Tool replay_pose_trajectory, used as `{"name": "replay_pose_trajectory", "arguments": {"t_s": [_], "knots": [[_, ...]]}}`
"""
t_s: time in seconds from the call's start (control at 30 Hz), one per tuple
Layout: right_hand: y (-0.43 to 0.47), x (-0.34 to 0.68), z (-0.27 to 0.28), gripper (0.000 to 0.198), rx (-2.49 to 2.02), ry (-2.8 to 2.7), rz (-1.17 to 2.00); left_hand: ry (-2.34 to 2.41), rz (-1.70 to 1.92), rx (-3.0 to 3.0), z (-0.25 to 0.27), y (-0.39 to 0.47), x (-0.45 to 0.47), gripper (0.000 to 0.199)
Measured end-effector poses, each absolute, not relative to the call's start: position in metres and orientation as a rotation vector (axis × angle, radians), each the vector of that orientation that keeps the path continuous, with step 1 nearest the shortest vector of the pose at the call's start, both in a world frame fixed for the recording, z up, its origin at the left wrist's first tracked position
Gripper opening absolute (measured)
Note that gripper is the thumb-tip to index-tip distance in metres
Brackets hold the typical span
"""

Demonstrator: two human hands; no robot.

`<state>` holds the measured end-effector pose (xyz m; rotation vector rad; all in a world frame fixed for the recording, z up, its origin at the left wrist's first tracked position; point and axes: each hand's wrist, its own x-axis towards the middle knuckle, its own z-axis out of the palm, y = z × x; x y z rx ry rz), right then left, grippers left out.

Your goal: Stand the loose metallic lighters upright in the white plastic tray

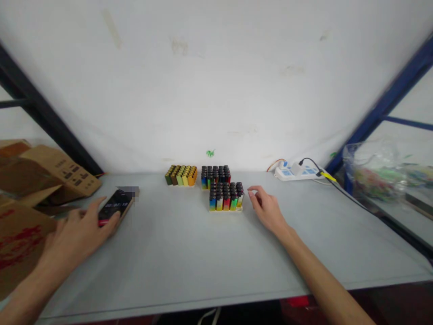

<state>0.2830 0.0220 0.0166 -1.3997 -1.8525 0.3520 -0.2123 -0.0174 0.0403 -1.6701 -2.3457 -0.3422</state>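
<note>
A phone (117,205) with a lit timer screen and a red mark at its lower end lies at the left of the table, raised at a slant. My left hand (79,230) grips its lower end, the thumb on the near right edge and a finger along the left edge. My right hand (269,210) rests on the table with loosely bent fingers, thumb and index slightly apart, holding nothing. Just left of its fingertips stands a block of colourful lighters (226,198) with black tops, upright in a pale tray (219,211). A second lighter block (205,180) stands behind it, partly hidden.
Yellow, green and brown lighter-like pieces (181,176) stand in a block at the back. Cardboard boxes (67,174) crowd the left side. A white power strip (287,175) with plugs and a black cable (355,201) lies at back right, near a clear plastic bag (375,176).
</note>
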Motion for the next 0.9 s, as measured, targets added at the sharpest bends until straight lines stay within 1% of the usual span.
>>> {"name": "replay_pose_trajectory", "arguments": {"t_s": [0.03, 0.07, 0.17, 0.23, 0.27, 0.3, 0.4, 0.43, 0.57, 0.67, 0.8, 0.9], "knots": [[0.022, 0.283, 0.017, 0.035, -1.399, -1.856, 0.359, -2.319, -0.332, -1.657, 0.044, -0.017, -0.196, 0.074], [0.021, 0.283, 0.017, 0.034, -1.4, -1.86, 0.364, -2.24, -0.397, -1.721, 0.046, -0.017, -0.178, 0.07], [0.021, 0.283, 0.018, 0.035, -1.419, -1.866, 0.368, -1.887, -0.713, -2.182, 0.046, -0.014, -0.111, 0.06], [0.022, 0.284, 0.017, 0.036, -1.438, -1.872, 0.373, -1.771, -0.821, -2.477, 0.038, -0.008, -0.068, 0.052], [0.022, 0.285, 0.017, 0.037, -1.447, -1.875, 0.379, -1.747, -0.875, -2.573, 0.033, -0.004, -0.05, 0.052], [0.022, 0.286, 0.017, 0.038, -1.457, -1.877, 0.384, -1.752, -0.918, -2.647, 0.027, 0.001, -0.034, 0.056], [0.024, 0.289, 0.017, 0.039, -1.48, -1.876, 0.39, -1.788, -1.06, -2.799, 0.01, 0.022, -0.007, 0.082], [0.024, 0.29, 0.017, 0.039, -1.486, -1.877, 0.389, -1.779, -1.116, -2.834, 0.005, 0.029, -0.003, 0.087], [0.027, 0.293, 0.016, 0.041, -1.519, -1.901, 0.396, -1.739, -1.17, -2.934, -0.005, 0.052, 0.001, 0.096], [0.028, 0.294, 0.015, 0.042, -1.549, -1.912, 0.419, -1.75, -1.234, -2.944, -0.004, 0.06, 0.003, 0.098], [0.029, 0.296, 0.015, 0.044, -1.578, -1.874, 0.431, -1.761, -1.321, -2.952, 0.003, 0.058, 0.005, 0.089], [0.028, 0.297, 0.019, 0.048, -1.615, -1.811, 0.449, -1.785, -1.342, -2.946, 0.005, 0.055, 0.002, 0.089]]}}
